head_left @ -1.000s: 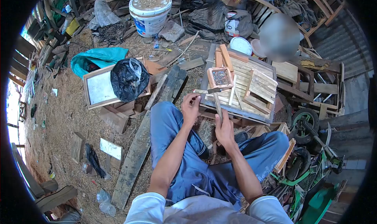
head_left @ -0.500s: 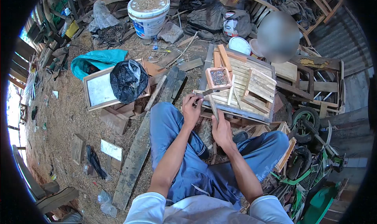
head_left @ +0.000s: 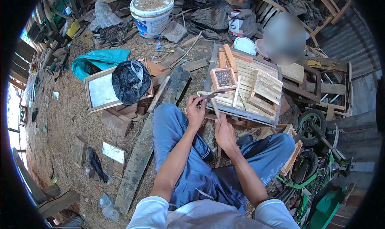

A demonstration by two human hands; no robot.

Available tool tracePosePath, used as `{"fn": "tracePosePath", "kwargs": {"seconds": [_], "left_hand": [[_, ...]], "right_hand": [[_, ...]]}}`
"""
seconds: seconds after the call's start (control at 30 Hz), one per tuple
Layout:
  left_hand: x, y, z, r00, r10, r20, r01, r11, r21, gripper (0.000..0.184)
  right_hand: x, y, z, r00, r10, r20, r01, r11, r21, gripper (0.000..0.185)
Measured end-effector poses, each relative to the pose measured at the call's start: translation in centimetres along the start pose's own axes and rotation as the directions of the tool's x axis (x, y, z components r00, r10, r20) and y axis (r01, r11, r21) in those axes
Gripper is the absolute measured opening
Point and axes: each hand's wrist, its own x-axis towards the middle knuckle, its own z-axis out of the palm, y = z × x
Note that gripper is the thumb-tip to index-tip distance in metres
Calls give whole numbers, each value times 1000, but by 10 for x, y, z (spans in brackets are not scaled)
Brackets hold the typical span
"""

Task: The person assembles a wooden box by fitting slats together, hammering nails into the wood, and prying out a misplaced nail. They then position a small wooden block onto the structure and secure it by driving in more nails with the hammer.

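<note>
My right hand (head_left: 225,133) is wrapped round the wooden handle of a hammer (head_left: 215,108), whose dark head lies close to the fingers of my left hand (head_left: 196,109). The left fingers are pinched at the near left edge of a slatted wooden panel (head_left: 246,82); whatever they hold is too small to make out. On the panel, just beyond the hammer head, sits a small square wooden box (head_left: 223,79) with small dark bits inside. A smaller slatted piece (head_left: 266,90) and loose wooden strips lie on the panel too.
A white bucket (head_left: 152,14) stands at the top. On the left are a black plastic bag (head_left: 131,82), a framed board (head_left: 100,91) and a teal sack (head_left: 96,62). A long plank (head_left: 136,168) lies beside my left leg. A green bike (head_left: 313,177) is at the right.
The hammer has shifted left, its head now closer to my left fingers and its handle tilted differently. My right hand has moved slightly left. My left hand has stayed nearly in place.
</note>
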Motion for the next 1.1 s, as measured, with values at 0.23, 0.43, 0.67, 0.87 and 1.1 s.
{"fn": "tracePosePath", "kwargs": {"seconds": [0.23,0.43,0.67,0.87,1.1], "left_hand": [[4,1,-5,996,14,91,-14,1000,0,14],[4,-4,-4,995,73,65,-74,997,9,13],[3,-4,-3,997,45,68,-46,999,5,13],[2,1,-5,997,17,71,-16,1000,-4,12],[1,-1,-5,997,10,75,-10,1000,-7,12]], "right_hand": [[0,-7,-4,984,-110,-142,111,994,-3,30],[1,-5,-3,988,-97,-122,104,993,57,27],[1,-5,-4,1000,-21,1,21,1000,-11,27],[-1,-8,-8,998,-54,-42,55,998,13,24],[0,-8,-3,990,-86,-108,93,994,55,26]]}}
